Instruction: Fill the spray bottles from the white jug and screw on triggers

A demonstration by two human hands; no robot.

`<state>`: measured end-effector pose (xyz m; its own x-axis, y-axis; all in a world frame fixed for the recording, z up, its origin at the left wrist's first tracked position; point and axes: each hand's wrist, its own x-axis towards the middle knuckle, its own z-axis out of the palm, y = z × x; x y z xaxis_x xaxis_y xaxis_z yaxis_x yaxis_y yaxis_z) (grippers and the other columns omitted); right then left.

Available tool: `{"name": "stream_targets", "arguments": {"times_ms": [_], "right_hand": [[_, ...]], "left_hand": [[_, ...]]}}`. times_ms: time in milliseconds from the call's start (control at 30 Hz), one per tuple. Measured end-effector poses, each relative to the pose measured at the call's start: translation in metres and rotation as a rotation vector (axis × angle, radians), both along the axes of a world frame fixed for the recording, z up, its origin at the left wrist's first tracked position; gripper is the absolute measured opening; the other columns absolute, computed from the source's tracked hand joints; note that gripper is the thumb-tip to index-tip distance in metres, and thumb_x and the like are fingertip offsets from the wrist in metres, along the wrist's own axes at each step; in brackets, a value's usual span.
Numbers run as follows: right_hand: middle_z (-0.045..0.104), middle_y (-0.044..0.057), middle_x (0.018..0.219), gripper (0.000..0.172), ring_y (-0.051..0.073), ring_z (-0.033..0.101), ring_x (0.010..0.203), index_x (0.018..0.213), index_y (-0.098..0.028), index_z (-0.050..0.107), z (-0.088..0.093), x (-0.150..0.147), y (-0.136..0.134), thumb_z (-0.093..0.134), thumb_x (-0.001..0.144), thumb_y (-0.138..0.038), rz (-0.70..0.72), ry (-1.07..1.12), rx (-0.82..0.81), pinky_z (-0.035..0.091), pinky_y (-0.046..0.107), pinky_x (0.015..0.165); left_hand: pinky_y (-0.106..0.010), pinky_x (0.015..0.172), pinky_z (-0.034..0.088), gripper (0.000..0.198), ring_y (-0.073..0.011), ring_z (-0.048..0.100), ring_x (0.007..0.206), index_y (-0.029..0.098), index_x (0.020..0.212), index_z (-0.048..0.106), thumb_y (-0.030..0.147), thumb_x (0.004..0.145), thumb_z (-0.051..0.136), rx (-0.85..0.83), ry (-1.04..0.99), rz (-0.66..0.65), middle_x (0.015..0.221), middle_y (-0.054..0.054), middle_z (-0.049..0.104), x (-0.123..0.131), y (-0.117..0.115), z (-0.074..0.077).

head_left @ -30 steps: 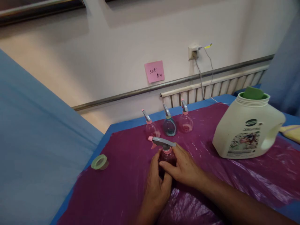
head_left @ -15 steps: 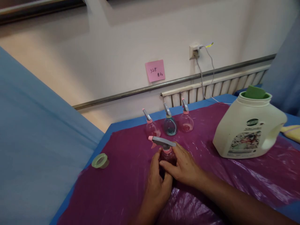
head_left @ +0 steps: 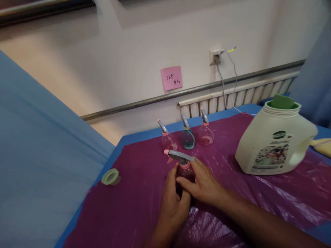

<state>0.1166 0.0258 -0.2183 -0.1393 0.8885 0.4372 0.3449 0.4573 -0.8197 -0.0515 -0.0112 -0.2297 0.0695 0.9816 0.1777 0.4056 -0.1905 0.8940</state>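
Note:
Between my two hands stands a spray bottle with a grey and pink trigger head, its nozzle pointing left. My left hand is wrapped around its left and near side. From the right, my right hand closes on the bottle just below the pink collar, its thumb across the front. The bottle's lower part is hidden by my hands. Just behind it are three more spray bottles: a pink one at left, a blue-green one in the middle and another pink one at right.
A large cream detergent jug with a green piece in its mouth stands at right. A small green cap lies at left. Purple plastic sheeting covers the blue table. Blue curtains hang at the side; a yellow cloth is far right.

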Motion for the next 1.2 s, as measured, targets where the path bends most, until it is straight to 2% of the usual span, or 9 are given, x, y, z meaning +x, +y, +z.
{"name": "stream_targets", "arguments": {"times_ms": [367,567,767,933,1200], "right_hand": [[0.073,0.007,0.120,0.029,0.026,0.070,0.109,0.124,-0.025,0.066,-0.001,0.001,0.001,0.075,0.097,-0.031,0.012,0.007,0.001,0.058,0.044,0.097],[0.073,0.007,0.121,0.036,0.027,0.072,0.110,0.132,-0.026,0.067,0.000,0.001,0.001,0.076,0.098,-0.033,0.008,0.018,-0.049,0.058,0.046,0.100],[0.075,0.008,0.123,0.033,0.027,0.073,0.112,0.131,-0.025,0.068,0.001,0.002,0.001,0.075,0.100,-0.036,-0.012,0.007,-0.042,0.059,0.046,0.100],[0.075,0.008,0.124,0.031,0.027,0.073,0.114,0.132,-0.026,0.068,0.005,0.005,-0.001,0.071,0.105,-0.041,0.031,0.008,-0.034,0.058,0.045,0.100],[0.076,0.008,0.124,0.032,0.027,0.072,0.112,0.134,-0.025,0.067,0.003,0.007,0.001,0.070,0.106,-0.041,0.041,0.004,-0.038,0.057,0.045,0.100]], "left_hand": [[-0.057,0.131,0.050,0.065,-0.0333,0.063,0.154,0.028,0.171,0.048,0.038,0.109,0.067,0.054,0.009,-0.013,0.169,-0.015,0.061,-0.001,0.001,-0.001],[-0.059,0.131,0.048,0.056,-0.0339,0.061,0.154,0.027,0.164,0.055,0.037,0.110,0.065,0.150,0.072,0.010,0.166,-0.015,0.061,-0.004,0.003,-0.003],[-0.052,0.117,0.059,0.040,-0.0309,0.069,0.138,0.027,0.147,0.067,0.037,0.108,0.068,0.265,0.138,0.083,0.150,-0.013,0.068,-0.001,0.005,0.006],[-0.044,0.112,0.060,0.033,-0.0274,0.072,0.130,0.027,0.143,0.069,0.032,0.111,0.063,0.303,0.107,0.055,0.140,-0.012,0.070,-0.002,0.004,0.013],[-0.043,0.109,0.060,0.029,-0.0258,0.073,0.124,0.025,0.140,0.070,0.030,0.114,0.056,0.357,0.110,0.045,0.134,-0.012,0.072,-0.008,0.008,0.007]]}}
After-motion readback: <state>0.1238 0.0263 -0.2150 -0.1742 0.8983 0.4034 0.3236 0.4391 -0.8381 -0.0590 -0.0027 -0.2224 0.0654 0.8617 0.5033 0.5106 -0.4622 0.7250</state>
